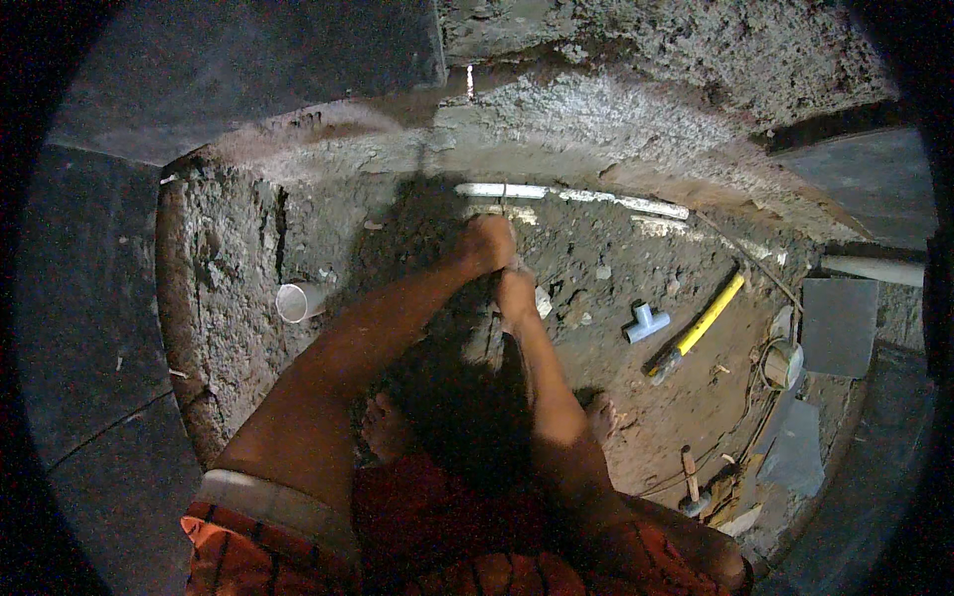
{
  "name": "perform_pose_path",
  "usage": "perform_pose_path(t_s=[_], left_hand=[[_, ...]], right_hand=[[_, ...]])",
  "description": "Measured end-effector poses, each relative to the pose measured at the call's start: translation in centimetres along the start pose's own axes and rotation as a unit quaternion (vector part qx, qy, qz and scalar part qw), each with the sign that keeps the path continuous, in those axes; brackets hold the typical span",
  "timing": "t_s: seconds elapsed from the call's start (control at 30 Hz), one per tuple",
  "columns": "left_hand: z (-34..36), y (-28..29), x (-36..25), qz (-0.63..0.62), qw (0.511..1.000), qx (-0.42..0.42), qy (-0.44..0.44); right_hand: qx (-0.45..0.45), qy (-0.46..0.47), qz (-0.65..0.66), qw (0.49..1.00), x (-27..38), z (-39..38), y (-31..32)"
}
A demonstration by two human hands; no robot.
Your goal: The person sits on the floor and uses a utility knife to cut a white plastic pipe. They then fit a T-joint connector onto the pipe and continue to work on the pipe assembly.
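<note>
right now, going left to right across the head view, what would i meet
White pipe stub → left hand → right hand → blue-grey tee fitting → yellow-handled tool → square grey slab

fingers [504, 235]: what they grasp too hidden to tell | right foot [601, 415]: part-hidden | orange garment [234, 551]: cut off

A head-worn fisheye camera looks steeply down from close above both forearms [402, 320], with the left hand [487, 244] and right hand [517, 295] near mid-view and the dirt floor [686, 412] spreading wide around them.
</note>
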State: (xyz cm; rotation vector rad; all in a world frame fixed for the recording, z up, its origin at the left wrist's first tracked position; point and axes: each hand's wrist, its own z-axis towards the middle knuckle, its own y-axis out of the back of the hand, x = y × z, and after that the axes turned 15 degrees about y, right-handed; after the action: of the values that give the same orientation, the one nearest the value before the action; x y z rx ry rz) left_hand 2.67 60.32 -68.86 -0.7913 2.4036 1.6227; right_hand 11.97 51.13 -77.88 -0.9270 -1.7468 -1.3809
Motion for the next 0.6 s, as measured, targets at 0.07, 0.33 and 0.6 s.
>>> perform_pose_path(t_s=[0.07, 0.33, 0.6], left_hand=[[1.4, -1.4, 2.9, 0.002, 0.999, -0.04, -0.014], [5.4, -6.1, 2.3, 0.125, 0.912, -0.121, -0.371], [9.6, -11.7, 3.8, 0.089, 0.878, -0.262, -0.391]], right_hand=[[0.065, 0.068, -0.051, 0.994, 1.0, 0.2, -1.8], [0.066, 0.009, -0.041, 0.997, -3.1, 1.5, 1.8], [0.045, -0.022, 0.008, 0.999, -0.6, 3.2, 3.5]])
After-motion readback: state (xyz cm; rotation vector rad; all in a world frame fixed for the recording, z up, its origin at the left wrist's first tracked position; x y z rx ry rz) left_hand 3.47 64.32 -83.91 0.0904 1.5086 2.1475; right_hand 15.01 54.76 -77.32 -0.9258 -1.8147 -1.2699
